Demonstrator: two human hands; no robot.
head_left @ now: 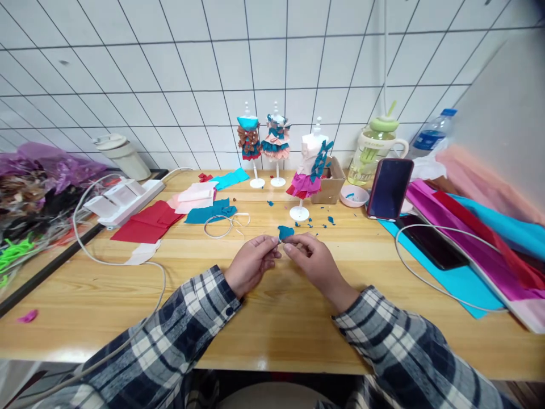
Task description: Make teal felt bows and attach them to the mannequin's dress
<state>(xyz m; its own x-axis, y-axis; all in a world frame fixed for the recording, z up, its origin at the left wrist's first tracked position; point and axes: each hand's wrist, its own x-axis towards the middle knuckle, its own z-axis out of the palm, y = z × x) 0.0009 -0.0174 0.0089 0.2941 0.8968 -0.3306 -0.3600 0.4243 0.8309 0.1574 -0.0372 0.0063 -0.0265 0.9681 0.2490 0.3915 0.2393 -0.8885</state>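
Observation:
A small piece of teal crepe paper (285, 232) is held up over the table, in front of the nearest dress form. My left hand (254, 262) pinches its lower edge between thumb and fingers. My right hand (317, 262) is closed too, thumb and forefinger at the lower right edge of the same piece. Just beyond stands a white mini dress form (307, 162) with a magenta and red skirt and teal strips down one side. Teal scraps (331, 220) lie around its base. Two dressed mini forms, one brown and teal (248, 140), one peach and teal (276, 142), stand farther back.
Red paper (147, 221), teal sheets (210, 212) and a looped cord (219, 228) lie left. A power strip (123, 204) trails a white cable. At right are a pink bowl (354, 196), propped phone (389, 189), flat black phone (434, 241) and green-lidded jug (374, 150).

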